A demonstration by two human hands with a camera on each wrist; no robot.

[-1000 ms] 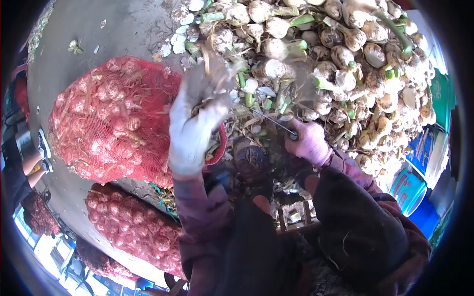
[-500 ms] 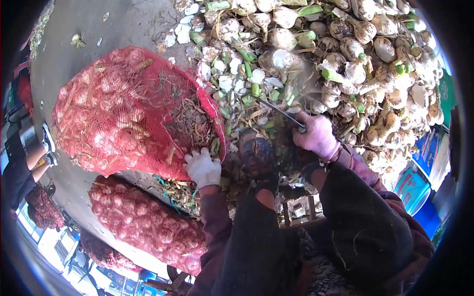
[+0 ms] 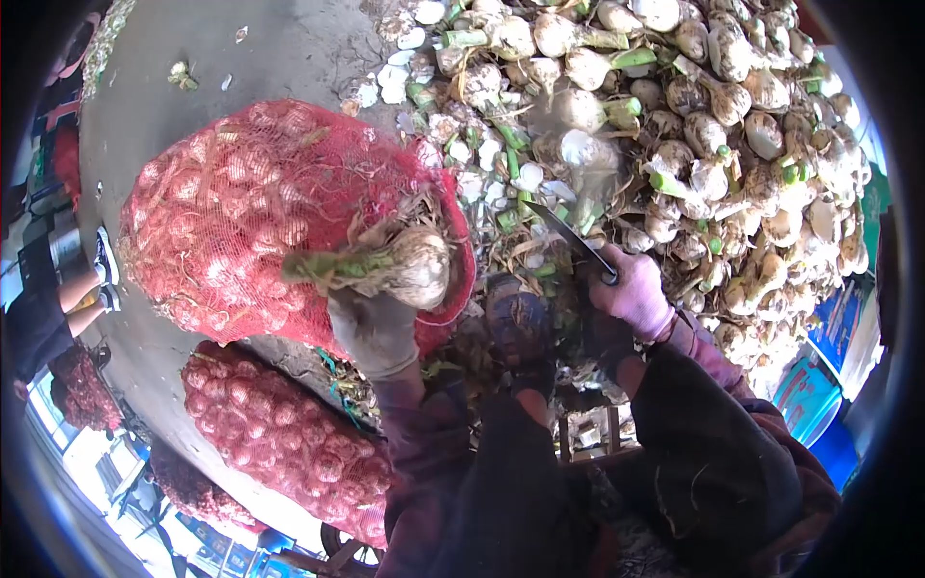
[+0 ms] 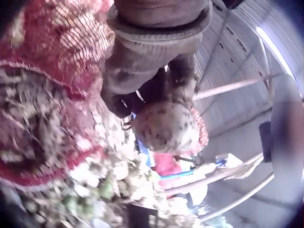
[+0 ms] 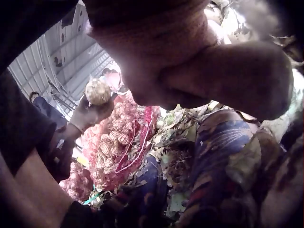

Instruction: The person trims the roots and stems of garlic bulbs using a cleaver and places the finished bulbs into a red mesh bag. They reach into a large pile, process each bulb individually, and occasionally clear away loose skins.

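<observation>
My left hand (image 3: 376, 332), in a pale work glove, grips a garlic bulb (image 3: 419, 268) with a green-brown stem pointing left, above the mouth of a red mesh bag (image 3: 217, 217). In the left wrist view the speckled bulb (image 4: 166, 128) shows beyond the gloved fingers. The right wrist view also shows the bulb (image 5: 98, 91), held up beside the bag. My gloved right hand (image 3: 633, 294) holds a knife (image 3: 564, 229) by its handle, the blade pointing up and left over the trimmings. Most of the handle is hidden in the palm.
A large heap of garlic (image 3: 732, 125) covers the upper right. Cut stems and white slices (image 3: 491, 154) litter the floor before my feet. A second filled mesh bag (image 3: 279, 424) lies at lower left. Turquoise tub (image 3: 807, 390) at far right; another person's legs (image 3: 82, 299) at far left.
My left hand, blurred over the bag's mouth at first, came down empty to its lower rim. Now it is raised with a garlic bulb. My right hand keeps the knife in much the same place.
</observation>
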